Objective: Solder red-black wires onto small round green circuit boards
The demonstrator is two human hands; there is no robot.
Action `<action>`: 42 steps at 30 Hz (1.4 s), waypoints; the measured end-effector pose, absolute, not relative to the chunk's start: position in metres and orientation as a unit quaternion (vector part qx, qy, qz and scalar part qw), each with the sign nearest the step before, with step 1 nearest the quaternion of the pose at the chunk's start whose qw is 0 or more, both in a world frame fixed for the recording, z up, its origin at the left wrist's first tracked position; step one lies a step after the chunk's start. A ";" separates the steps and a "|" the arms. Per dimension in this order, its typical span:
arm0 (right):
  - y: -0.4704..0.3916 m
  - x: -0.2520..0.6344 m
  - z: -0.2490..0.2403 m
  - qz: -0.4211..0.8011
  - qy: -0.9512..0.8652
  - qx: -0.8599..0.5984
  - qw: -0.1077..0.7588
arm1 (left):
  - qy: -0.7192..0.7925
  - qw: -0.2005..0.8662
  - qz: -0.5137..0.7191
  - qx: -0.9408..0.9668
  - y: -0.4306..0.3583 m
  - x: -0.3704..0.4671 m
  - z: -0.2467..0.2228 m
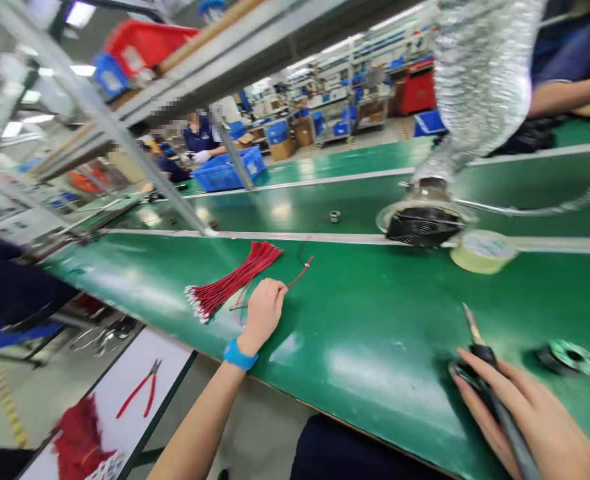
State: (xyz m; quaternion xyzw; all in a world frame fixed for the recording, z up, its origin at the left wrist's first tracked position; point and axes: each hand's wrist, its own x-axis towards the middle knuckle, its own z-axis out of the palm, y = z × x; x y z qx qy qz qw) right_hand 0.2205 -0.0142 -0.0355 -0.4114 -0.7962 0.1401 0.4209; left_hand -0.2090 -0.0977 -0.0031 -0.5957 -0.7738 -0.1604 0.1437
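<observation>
My left hand (265, 312), with a blue band at the wrist, pinches a thin red wire (301, 271) whose free end sticks out over the green bench. Close beside it lies a bundle of red wires (237, 280) with white connectors at the near end. On the right, my right hand (537, 410) is closed around a soldering iron (509, 427), its metal tip pointing away from me. A dark round object (467, 375) shows at my fingertips; I cannot make out what it is. Further right is a spool with a green flange (572, 358).
An extractor nozzle (427, 223) hangs from a foil duct (485, 73), next to a tape roll (483, 252). A small metal piece (335, 217) sits beyond the rail. Red-handled cutters (142, 389) and more red wires (82, 440) lie on a side table. Co-workers sit beyond.
</observation>
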 end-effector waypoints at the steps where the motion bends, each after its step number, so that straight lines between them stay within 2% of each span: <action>1: -0.020 0.221 -0.037 0.115 -0.815 -0.406 0.398 | -0.732 0.121 -0.156 -0.652 -0.100 -0.194 -0.004; 5: -0.032 0.211 -0.034 0.095 -0.823 -0.406 0.385 | -0.599 0.044 -0.125 -0.790 -0.103 -0.141 0.000; 13: -0.041 0.194 -0.030 0.147 -0.790 -0.426 0.416 | -0.612 -0.096 -0.141 -0.772 -0.046 -0.076 0.018; 18: -0.043 0.191 -0.029 0.185 -0.776 -0.419 0.434 | -0.611 -0.089 -0.119 -0.778 -0.032 -0.050 0.010; 21: -0.044 0.194 -0.024 0.218 -0.770 -0.406 0.441 | -0.600 -0.090 -0.185 -0.773 -0.044 -0.033 0.007; 25: -0.047 0.198 -0.021 0.263 -0.750 -0.409 0.448 | -0.558 -0.151 -0.325 -0.748 -0.063 -0.009 0.009; 29: -0.048 0.199 -0.022 0.290 -0.737 -0.410 0.452 | -0.511 -0.161 -0.398 -0.745 -0.070 0.005 0.013; 35: -0.044 0.196 -0.016 0.363 -0.750 -0.359 0.420 | -0.509 -0.173 -0.430 -0.726 -0.066 0.003 0.012; 42: -0.043 0.194 -0.020 0.363 -0.734 -0.378 0.432 | -0.561 -0.300 -0.410 -0.653 -0.063 0.006 0.021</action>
